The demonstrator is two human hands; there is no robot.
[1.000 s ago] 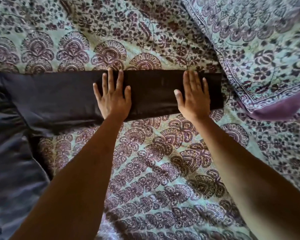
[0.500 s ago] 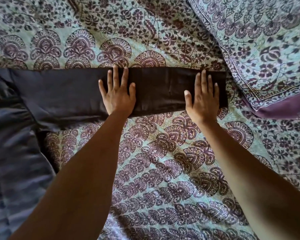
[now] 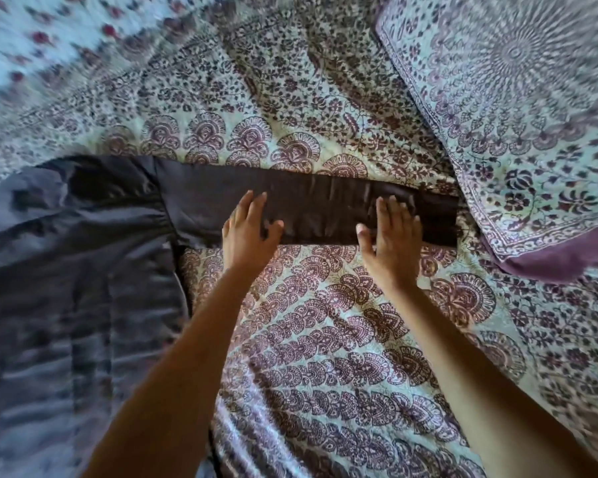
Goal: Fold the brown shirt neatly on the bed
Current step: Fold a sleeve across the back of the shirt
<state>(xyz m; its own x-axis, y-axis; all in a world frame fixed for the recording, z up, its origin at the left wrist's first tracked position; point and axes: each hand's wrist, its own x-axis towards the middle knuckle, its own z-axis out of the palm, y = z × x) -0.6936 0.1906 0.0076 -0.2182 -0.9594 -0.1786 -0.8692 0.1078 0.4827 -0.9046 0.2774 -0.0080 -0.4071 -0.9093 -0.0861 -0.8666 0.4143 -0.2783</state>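
Observation:
The brown shirt (image 3: 83, 288) lies on the bed, its body spread over the left side. One long dark sleeve (image 3: 325, 205) stretches flat to the right across the patterned bedspread (image 3: 325, 339). My left hand (image 3: 247, 232) rests at the sleeve's near edge, fingers slightly curled on the cloth. Farther right, my right hand (image 3: 392, 236) lies on the same edge with fingers apart. The frame is blurred by motion, so I cannot tell whether either hand pinches the fabric.
A pillow (image 3: 515, 115) in matching floral print with a purple underside lies at the upper right, just past the sleeve's end. The bedspread covers everything else in view.
Both hands have slid back toward me to the sleeve's near edge, and the left fingers have curled. The camera has tilted and pulled back.

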